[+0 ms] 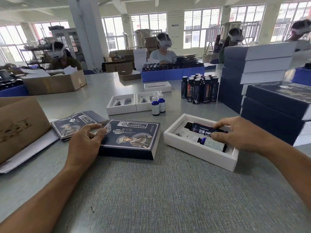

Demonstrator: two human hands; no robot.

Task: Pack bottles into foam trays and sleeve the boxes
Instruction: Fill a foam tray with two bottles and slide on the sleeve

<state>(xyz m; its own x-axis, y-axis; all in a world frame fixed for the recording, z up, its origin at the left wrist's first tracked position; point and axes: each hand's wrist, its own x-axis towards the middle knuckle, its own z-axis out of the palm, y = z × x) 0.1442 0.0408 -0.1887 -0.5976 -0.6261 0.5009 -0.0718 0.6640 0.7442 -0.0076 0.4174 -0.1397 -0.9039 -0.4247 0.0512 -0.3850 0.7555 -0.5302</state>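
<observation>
Desk [168, 190] grey, carried all. Stack of boxes [255, 64] stood far right. Sleeved box [133, 138] lay left of centre; left hand [85, 140] beside its near-left corner, fingers loosely curled, holding nothing. Open tray [198, 153] lay right of it, dark bottle [202, 127] and blue dropper bottle [212, 143] lying inside. Right hand [235, 133] pressed fingertips on the dark bottle. Two droppers [158, 103] stood upright beyond, beside empty trays [121, 106].
</observation>
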